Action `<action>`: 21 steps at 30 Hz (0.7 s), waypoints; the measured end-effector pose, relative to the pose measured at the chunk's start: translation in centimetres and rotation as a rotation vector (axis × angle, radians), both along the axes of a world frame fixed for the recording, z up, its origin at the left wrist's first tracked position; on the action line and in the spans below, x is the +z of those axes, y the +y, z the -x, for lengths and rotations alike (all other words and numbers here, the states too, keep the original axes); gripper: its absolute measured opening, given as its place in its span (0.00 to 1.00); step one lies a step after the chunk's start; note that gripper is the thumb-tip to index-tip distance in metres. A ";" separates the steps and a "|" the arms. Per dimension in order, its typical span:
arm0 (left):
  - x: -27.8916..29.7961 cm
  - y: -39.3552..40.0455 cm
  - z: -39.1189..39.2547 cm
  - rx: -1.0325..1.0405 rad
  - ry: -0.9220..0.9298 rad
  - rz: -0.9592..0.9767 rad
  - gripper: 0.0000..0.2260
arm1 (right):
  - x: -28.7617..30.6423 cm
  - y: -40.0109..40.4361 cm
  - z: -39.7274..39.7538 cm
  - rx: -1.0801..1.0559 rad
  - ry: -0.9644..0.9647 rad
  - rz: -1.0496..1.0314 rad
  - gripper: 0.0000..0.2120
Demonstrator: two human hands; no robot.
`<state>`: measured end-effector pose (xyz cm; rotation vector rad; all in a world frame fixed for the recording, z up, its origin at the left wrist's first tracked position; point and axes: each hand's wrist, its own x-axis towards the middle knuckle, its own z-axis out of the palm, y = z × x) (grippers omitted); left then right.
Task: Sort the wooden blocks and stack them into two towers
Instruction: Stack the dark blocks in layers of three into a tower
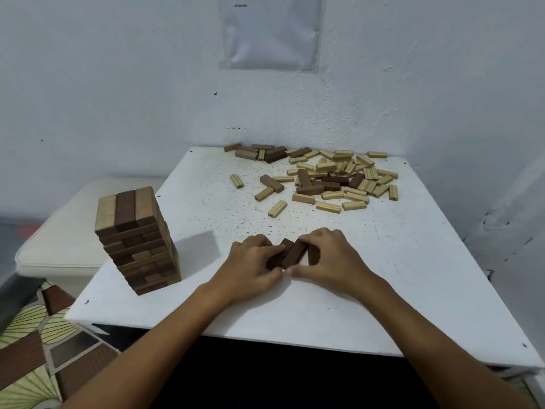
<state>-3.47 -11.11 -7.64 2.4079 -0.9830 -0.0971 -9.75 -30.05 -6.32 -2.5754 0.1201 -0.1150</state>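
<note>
At frame centre, left hand (253,261) and right hand (330,255) pinch three dark blocks (292,253) together; one tower (138,240) stands left.

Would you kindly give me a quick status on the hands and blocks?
Left hand and right hand both gripping three dark brown wooden blocks on white table. One stacked wooden tower standing left. Loose block pile behind, nothing blocking.

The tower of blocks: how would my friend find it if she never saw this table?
Start at the white table and go to its near left corner. The tower stands there, left of both hands, well apart from the loose pile at the far edge. It is the only neat, tall stack of blocks.
</note>
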 end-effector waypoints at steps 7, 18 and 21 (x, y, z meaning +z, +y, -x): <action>0.3 1.1 -0.2 -0.052 0.054 0.061 0.23 | 0.1 -0.4 -0.3 0.206 0.080 -0.128 0.35; 0.2 0.0 -0.1 -0.006 0.068 0.115 0.27 | 0.8 -4.0 0.1 0.241 0.185 -0.217 0.31; 0.2 -0.4 -0.2 -0.011 0.094 0.131 0.25 | 0.0 -3.5 0.3 0.205 0.098 -0.246 0.26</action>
